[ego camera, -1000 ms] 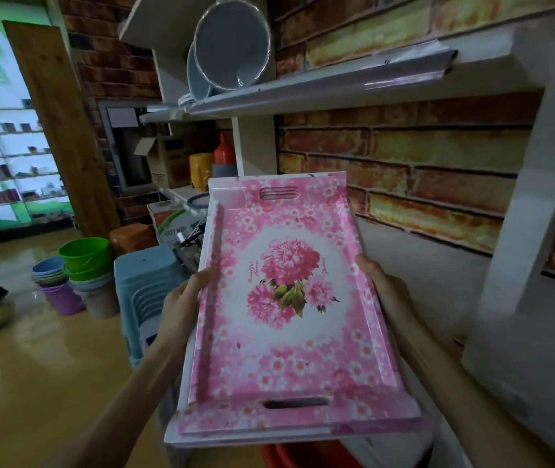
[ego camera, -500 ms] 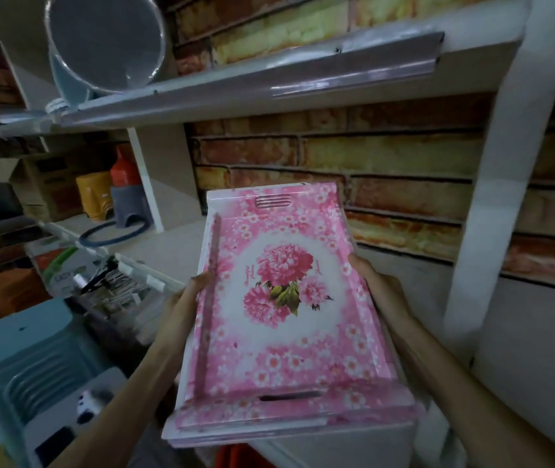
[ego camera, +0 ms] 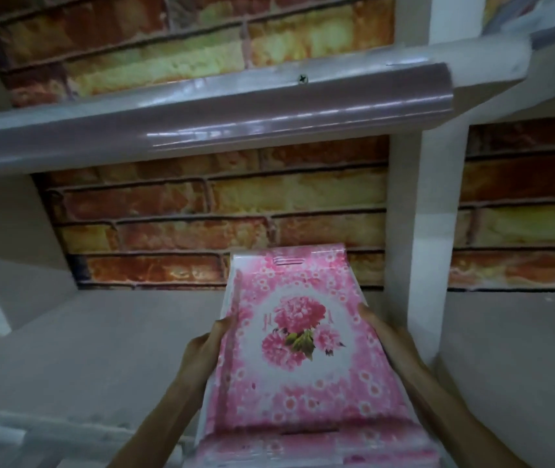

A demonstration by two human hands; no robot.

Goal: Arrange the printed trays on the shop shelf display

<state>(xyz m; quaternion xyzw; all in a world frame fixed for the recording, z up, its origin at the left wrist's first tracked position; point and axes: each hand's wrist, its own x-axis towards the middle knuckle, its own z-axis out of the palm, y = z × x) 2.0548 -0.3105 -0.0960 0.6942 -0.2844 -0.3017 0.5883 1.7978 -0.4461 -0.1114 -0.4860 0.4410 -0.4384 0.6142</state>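
Observation:
A pink tray (ego camera: 303,373) printed with flowers is held lengthwise in front of me, its far handle end over the grey shelf board (ego camera: 107,349). More tray edges show beneath it, so it looks like a small stack. My left hand (ego camera: 206,349) grips the left long edge, thumb on the rim. My right hand (ego camera: 382,332) grips the right long edge. The tray's far end is close to the brick-pattern back wall (ego camera: 235,211).
A white upright post (ego camera: 421,231) stands just right of the tray. The upper shelf (ego camera: 201,113) with its glossy front strip hangs overhead. Another shelf bay (ego camera: 519,332) lies right of the post. White clutter shows at the lower left corner.
My view has swung right and closer to the shelf; the buckets and stools at left are out of sight. Both hands have carried the tray forward over the shelf board.

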